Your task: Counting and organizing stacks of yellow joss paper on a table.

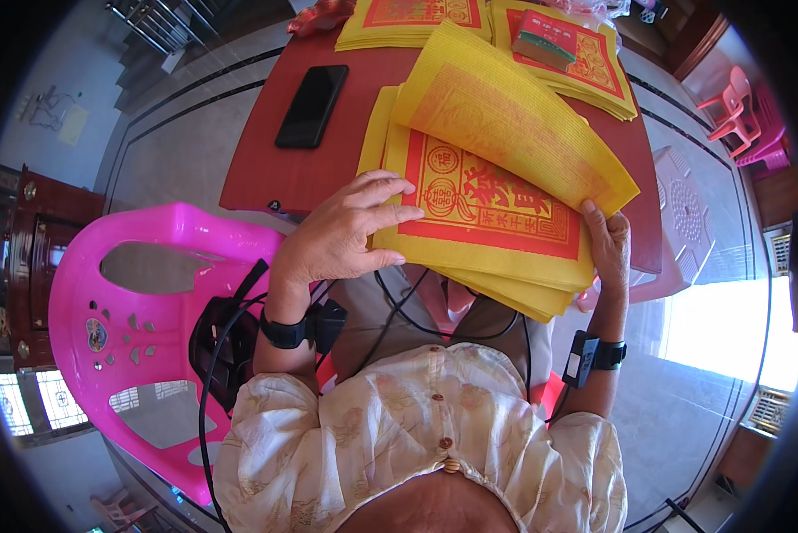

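Observation:
A stack of yellow paper sheets with red printing (496, 226) lies at the table's front edge, overhanging it above my lap. My left hand (359, 226) rests on the stack's left side, fingers apart on the printed top sheet. My right hand (607, 235) pinches the lower right corner of a lifted sheet (505, 98), which is folded up and back, its paler underside showing faint printing. Some fingertips of my right hand are hidden behind the paper.
The red table (252, 178) holds a black phone (312, 105), more yellow stacks (390, 35), a small green-and-red pack (545, 44) and a red dish (314, 18). A pink chair (97, 293) with a black bag and cables is at my left; a pale stool (683, 204) stands beyond the table's right edge.

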